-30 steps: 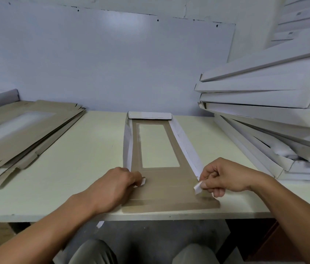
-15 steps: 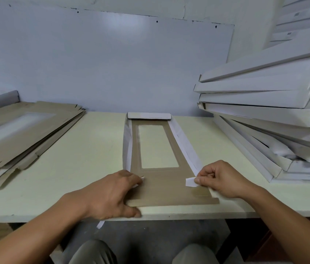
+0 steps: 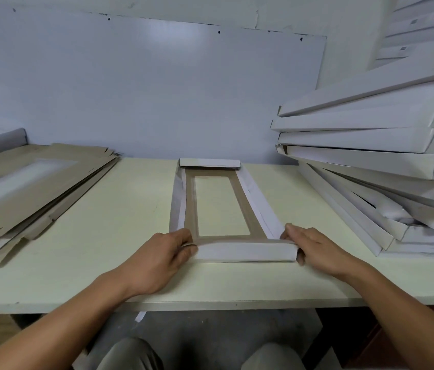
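A second ago the near flap (image 3: 246, 251) of the box blank (image 3: 189, 204) lay flat and brown, stretching from my fingers back towards me. Now it is folded over, white face up, and runs straight between my two grips. My left hand (image 3: 162, 259) had been pinching a small white tab at the blank's left edge. It has let that go and now wraps the flap's left end. My right hand (image 3: 314, 249) did the same with its tab and now clasps the right end. Both tabs are out of sight. The folded edge now sits just short of the window cut-out (image 3: 219, 204), beyond my thumbs.
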{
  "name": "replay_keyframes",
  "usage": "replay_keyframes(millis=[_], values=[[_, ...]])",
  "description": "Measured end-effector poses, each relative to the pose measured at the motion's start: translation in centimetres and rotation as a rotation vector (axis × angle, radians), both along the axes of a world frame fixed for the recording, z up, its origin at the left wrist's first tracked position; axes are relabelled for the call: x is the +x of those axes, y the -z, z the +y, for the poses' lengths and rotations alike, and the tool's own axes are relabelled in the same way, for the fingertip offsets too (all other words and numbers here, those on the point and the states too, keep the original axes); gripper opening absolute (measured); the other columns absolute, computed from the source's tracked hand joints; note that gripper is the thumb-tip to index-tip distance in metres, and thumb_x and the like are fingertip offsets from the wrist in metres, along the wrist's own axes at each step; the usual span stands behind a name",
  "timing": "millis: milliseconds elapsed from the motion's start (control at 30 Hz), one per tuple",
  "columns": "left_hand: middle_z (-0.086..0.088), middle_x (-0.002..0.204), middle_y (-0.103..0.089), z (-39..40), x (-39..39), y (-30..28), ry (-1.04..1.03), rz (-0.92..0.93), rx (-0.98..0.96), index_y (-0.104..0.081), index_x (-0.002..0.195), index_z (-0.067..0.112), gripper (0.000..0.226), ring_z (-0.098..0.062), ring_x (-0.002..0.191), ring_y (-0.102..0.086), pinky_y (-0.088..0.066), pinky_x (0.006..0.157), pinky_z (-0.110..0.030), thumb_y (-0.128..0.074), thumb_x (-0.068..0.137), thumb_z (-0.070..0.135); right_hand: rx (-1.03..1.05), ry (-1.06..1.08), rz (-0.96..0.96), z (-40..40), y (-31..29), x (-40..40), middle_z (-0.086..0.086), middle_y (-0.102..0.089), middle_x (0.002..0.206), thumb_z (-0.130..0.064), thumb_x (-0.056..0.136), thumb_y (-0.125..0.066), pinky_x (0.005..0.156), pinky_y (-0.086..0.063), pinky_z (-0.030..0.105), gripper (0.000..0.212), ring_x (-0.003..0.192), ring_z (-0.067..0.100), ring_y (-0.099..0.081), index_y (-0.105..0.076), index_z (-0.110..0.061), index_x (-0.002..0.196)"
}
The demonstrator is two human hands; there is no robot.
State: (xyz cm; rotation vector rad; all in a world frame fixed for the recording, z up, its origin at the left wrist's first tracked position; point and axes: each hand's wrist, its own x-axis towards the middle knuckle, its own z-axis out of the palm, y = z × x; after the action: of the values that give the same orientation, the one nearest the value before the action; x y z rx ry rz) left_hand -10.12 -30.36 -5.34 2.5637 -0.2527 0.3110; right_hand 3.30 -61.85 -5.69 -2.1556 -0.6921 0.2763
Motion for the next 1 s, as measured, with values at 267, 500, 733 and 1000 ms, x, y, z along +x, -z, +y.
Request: replay_keyframes(millis=[267,500,733,1000], values=[[0.006,0.066,-0.051,0.3,0.9,-0.2,-0.158,-0.057,-0.146,-0.056,0.076,0.015,0.024,-0.008,0.059,-0.044,-0.035,0.057,-0.019,-0.060,0.096,0.028,0.058,-0.054,0.017,0.0,0.2,-0.2,-0.015,-0.051,0.065,-0.028,0.102,-0.056,0.062,-0.041,0.016,0.043,0.058,0.006,-0.048,-0.058,-0.028,0.059],[0.006,0.064,-0.056,0.4,1.6,-0.7,-0.190,0.066,-0.150,-0.053,0.073,0.025,0.024,-0.015,0.062,-0.048,-0.042,0.067,-0.034,-0.055,0.097,0.024,0.147,0.074,0.021,0.7,0.9,0.4,-0.008,-0.050,0.063,-0.023,0.093,-0.070,0.060,-0.038,0.009,0.004,0.057,0.007,-0.043,-0.073,-0.026,0.091],[0.013,0.087,-0.062,-0.8,3.0,-1.5,-0.314,0.235,0.061,-0.049,0.105,0.029,0.012,-0.017,0.093,-0.055,-0.032,0.094,-0.040,-0.049,0.094,0.028,-0.275,-0.011,-0.538,1.4,0.1,-1.5,-0.025,-0.051,0.106,-0.064,0.087,-0.057,0.083,-0.039,0.019,0.025,0.105,-0.002,-0.046,-0.063,-0.042,0.097],[0.008,0.098,-0.064,-1.1,4.3,-2.1,-0.198,0.474,0.134,-0.054,0.105,0.026,0.040,-0.016,0.093,-0.058,-0.039,0.099,-0.048,-0.055,0.089,0.062,-0.445,-0.167,-0.591,2.6,-0.2,-2.6,-0.021,-0.060,0.094,-0.053,0.097,-0.051,0.093,-0.032,0.026,0.022,0.088,0.004,-0.052,-0.065,-0.035,0.097]])
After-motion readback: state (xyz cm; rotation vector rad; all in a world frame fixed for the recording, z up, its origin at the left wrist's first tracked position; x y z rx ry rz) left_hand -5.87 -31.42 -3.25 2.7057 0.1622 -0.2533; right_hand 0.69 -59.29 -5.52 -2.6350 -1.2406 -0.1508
